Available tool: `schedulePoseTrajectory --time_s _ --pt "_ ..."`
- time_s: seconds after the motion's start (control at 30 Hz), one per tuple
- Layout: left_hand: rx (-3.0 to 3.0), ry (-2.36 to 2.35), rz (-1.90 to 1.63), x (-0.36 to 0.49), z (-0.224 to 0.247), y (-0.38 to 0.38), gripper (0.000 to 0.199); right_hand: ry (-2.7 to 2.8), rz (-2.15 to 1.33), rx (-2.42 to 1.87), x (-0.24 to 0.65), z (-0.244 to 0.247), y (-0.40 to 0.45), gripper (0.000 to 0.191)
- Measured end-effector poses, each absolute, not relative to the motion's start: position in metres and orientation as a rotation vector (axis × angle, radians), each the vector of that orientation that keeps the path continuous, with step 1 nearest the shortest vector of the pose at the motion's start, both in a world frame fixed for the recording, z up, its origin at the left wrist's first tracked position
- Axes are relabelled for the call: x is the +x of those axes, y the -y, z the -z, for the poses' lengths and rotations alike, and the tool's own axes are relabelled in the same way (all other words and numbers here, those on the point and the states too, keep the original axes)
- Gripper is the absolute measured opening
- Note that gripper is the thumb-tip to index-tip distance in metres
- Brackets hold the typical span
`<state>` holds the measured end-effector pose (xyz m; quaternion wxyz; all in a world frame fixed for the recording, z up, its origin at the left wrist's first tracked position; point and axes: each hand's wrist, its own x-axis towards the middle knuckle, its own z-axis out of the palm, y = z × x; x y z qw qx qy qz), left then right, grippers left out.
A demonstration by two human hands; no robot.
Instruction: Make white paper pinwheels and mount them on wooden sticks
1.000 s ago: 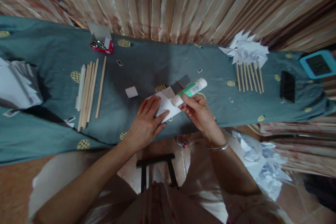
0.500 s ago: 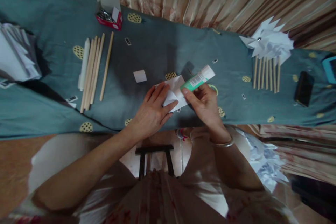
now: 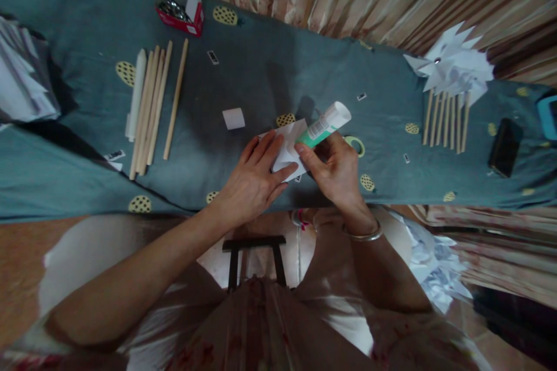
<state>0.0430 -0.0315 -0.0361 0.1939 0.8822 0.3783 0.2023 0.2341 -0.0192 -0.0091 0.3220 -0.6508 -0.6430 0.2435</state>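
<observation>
My left hand point(image 3: 255, 177) lies flat with its fingers stretched out over a folded white paper point(image 3: 292, 142), pressing it to the cloth. The fingers cover the paper's left part. In my right hand point(image 3: 333, 165) is a green and white glue stick point(image 3: 324, 126), gripped near its lower end. It slants up to the right, and its lower tip meets the right part of the paper or hovers just above it; I cannot tell which. A small white piece of paper point(image 3: 234, 119) rests to the upper left of my left hand.
Wooden sticks point(image 3: 153, 110) and a white tube point(image 3: 138, 95) lie at left, beside a paper stack point(image 3: 24, 78). Behind them stands an open red box point(image 3: 180, 14) of metal pieces. White paper pinwheels point(image 3: 456, 66) on sticks, a green ring point(image 3: 357, 145) and a dark phone point(image 3: 505, 146) are at right.
The glue stick has turned in my right hand, so its round white end now faces me more. My left hand stays on the paper. The view has shifted slightly.
</observation>
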Motion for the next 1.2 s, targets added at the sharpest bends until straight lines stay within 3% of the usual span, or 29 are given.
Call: schedulePoseTrajectory --time_s 1.2 --pt "2.466 -1.060 -0.522 0.043 0.032 0.032 0.034 1.863 -0.587 -1.687 0.224 0.001 0.017 0.031"
